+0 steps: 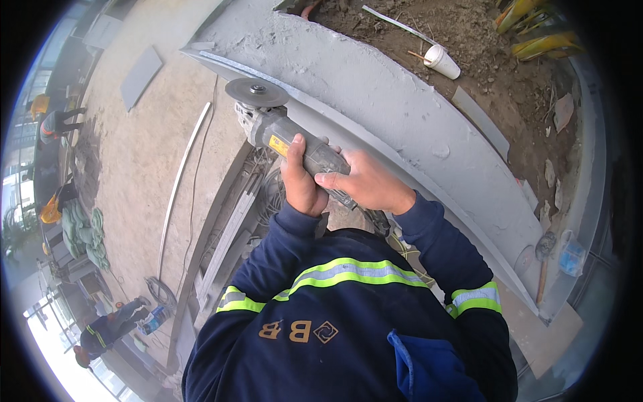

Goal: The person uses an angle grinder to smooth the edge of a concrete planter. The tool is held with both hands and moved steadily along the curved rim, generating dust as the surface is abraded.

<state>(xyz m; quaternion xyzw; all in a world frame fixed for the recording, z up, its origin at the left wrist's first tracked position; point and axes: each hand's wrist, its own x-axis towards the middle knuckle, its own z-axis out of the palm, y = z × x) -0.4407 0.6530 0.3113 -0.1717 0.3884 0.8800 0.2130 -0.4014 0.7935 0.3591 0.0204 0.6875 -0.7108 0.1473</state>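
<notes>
Both my hands grip a grey angle grinder (273, 126) in front of my chest, its cutting disc (256, 92) turned away from me. My left hand (301, 178) wraps the body just behind a yellow label, thumb on top. Farther back, my right hand (367, 181) closes round the rear handle. The disc is held near the edge of a curved grey ledge (375, 87); whether they touch I cannot tell. Whether the disc spins does not show clearly.
Soil with a white cup (442, 61) lies beyond the ledge. A hammer (544, 258) rests at the ledge's right end. Left, a long white strip (182, 181), a grey panel (141, 78) and green sacks (82, 233) lie on the ground. Other people (110, 328) are at the far left.
</notes>
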